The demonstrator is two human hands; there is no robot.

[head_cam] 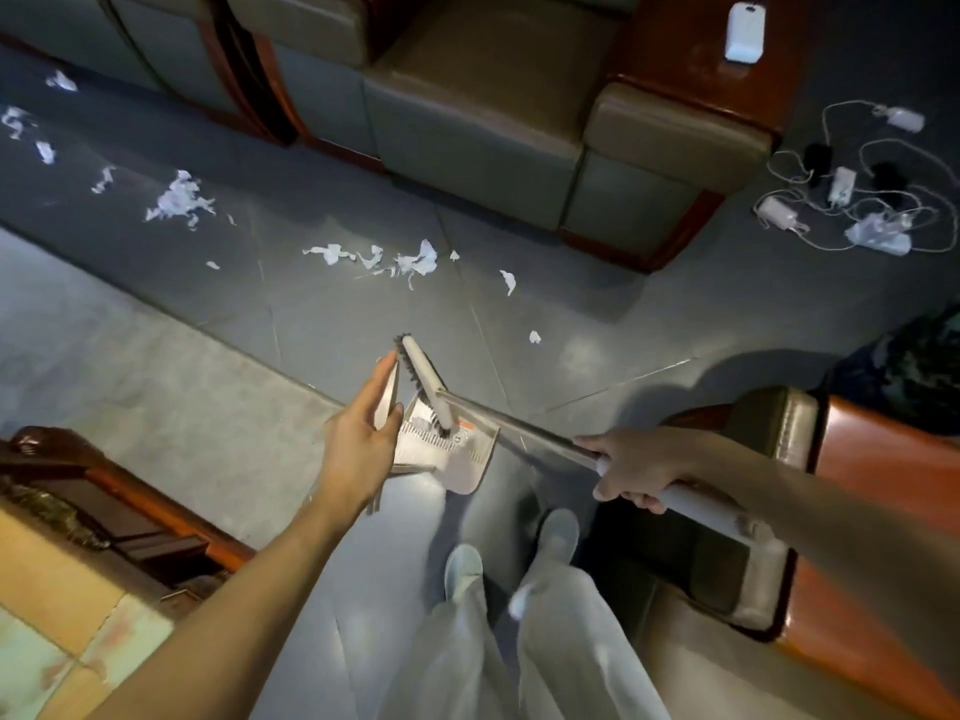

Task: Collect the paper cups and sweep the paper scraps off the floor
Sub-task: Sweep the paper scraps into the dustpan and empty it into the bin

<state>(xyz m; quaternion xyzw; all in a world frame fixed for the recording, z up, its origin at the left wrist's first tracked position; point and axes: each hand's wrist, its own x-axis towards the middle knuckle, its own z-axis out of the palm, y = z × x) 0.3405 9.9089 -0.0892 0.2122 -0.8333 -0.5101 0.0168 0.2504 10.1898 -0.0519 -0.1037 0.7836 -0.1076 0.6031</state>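
torn white paper scraps, scattered on floor

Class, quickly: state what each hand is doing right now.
Left hand: pinches the dustpan panel between thumb and straight fingers.
Right hand: grips the broom handle.

One view: a wide-angle camera worn on the person's head, aimed forward and steeply down at the floor; the wearer's own legs and shoes fill the near bottom centre; both forearms enter from the bottom corners; the left hand, pinching the dustpan, and the right hand, gripping the broom handle, sit at mid-frame, close to the lens; the sofa runs along the far top edge; loose cables lie far right; straight edges bow toward the frame borders.
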